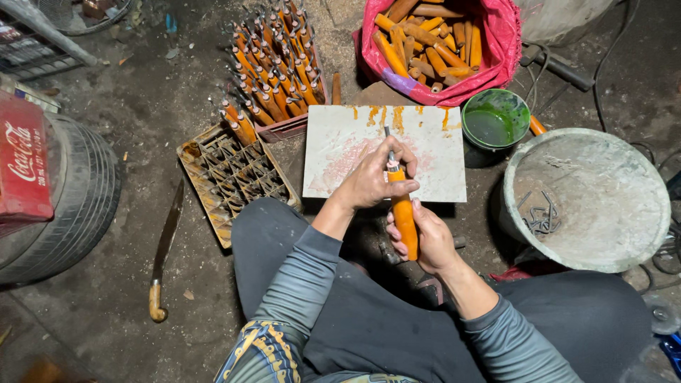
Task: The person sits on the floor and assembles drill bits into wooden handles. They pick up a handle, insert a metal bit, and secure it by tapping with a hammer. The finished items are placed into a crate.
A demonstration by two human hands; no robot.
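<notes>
Orange handle [404, 216] gripped low by right hand [425, 241]; left hand [372, 177] pinches top, perhaps metal tang.

Dim, dusty concrete floor [142, 106]

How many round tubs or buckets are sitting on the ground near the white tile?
2: a small green plastic bucket at the white tile's right corner, and a large grey cement-crusted tub further right, holding bent metal pieces. Others may lie outside the frame.

A long knife [164, 248] lies on the floor between a tyre [74, 202] and an empty crate [230, 181].
</notes>
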